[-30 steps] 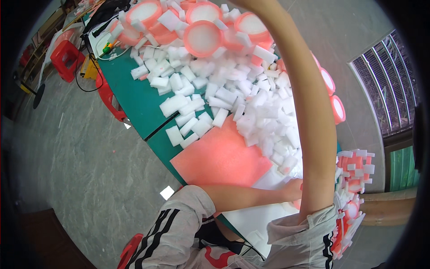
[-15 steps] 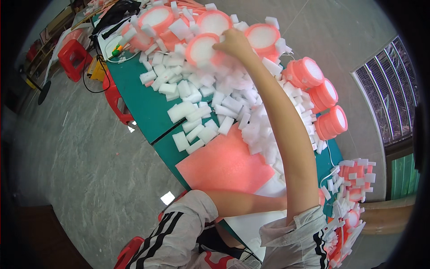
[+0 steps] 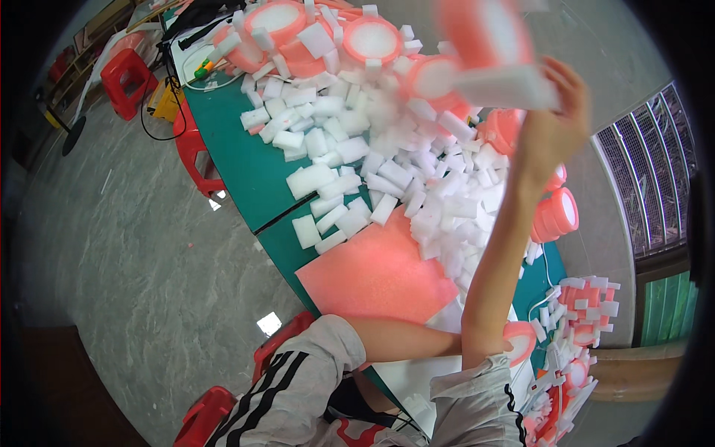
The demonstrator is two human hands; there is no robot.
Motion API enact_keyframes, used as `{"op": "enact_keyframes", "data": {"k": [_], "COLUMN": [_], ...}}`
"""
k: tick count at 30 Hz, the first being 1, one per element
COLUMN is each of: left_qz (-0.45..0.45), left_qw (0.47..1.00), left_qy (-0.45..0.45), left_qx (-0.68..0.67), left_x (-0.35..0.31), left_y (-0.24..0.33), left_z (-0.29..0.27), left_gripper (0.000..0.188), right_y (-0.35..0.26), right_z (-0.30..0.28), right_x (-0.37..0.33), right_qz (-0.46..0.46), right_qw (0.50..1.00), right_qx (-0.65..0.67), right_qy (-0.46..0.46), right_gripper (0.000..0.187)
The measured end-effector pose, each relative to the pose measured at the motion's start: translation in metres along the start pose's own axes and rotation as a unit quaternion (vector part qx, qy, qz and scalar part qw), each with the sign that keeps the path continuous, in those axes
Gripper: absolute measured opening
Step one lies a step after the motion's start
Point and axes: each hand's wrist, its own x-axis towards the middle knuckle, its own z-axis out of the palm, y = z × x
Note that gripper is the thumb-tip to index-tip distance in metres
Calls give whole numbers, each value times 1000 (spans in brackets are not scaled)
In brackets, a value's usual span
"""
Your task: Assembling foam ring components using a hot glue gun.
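My right hand point(image 3: 558, 112), blurred by motion, is raised over the far right of the table. Its fingers are closed on a pink foam cylinder point(image 3: 477, 33) with a white face and a white foam block point(image 3: 506, 87) sticking out at its side. The left forearm crosses beneath the right one, which hides most of my left hand point(image 3: 508, 346). Only a fingertip shows, against a pink foam ring point(image 3: 520, 343) with a white middle. A pink foam sheet point(image 3: 380, 272) lies flat in front of me, beside a heap of white foam blocks point(image 3: 395, 175).
More pink cylinders with white faces point(image 3: 372, 41) stand at the table's far end, others point(image 3: 555, 214) along its right edge. Pink pieces studded with white blocks point(image 3: 588, 305) crowd the near right. Red stools point(image 3: 197, 153) line the green table's left side point(image 3: 231, 160). A cable point(image 3: 546, 264) runs along the right.
My right hand has lifted a pink cylinder from the far group and swung it to the right. The pink ring by my left hand shows more fully. The whole view has shifted slightly.
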Motion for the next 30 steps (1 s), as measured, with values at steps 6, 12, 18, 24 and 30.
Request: {"op": "enact_keyframes", "data": {"k": [6, 12, 18, 24, 30], "left_qz": [4, 37, 225, 96, -48], "left_qw": [995, 961, 972, 995, 996], "left_qy": [11, -63, 59, -18, -2], "left_qx": [95, -267, -26, 25, 71], "left_x": [14, 29, 32, 14, -6], "left_y": [-21, -48, -40, -34, 26], "left_z": [4, 5, 9, -1, -6], "left_gripper": [49, 28, 27, 35, 53], "right_y": [27, 29, 75, 103, 123], "right_z": [-18, 109, 31, 40, 45], "right_x": [53, 115, 45, -25, -42], "right_qz": [-74, 57, 140, 261, 128], "right_qw": [990, 966, 916, 908, 939], "right_qx": [-65, -113, -280, -226, -235], "right_qy": [97, -223, -251, -240, -216], "right_gripper": [32, 43, 75, 89, 67]}}
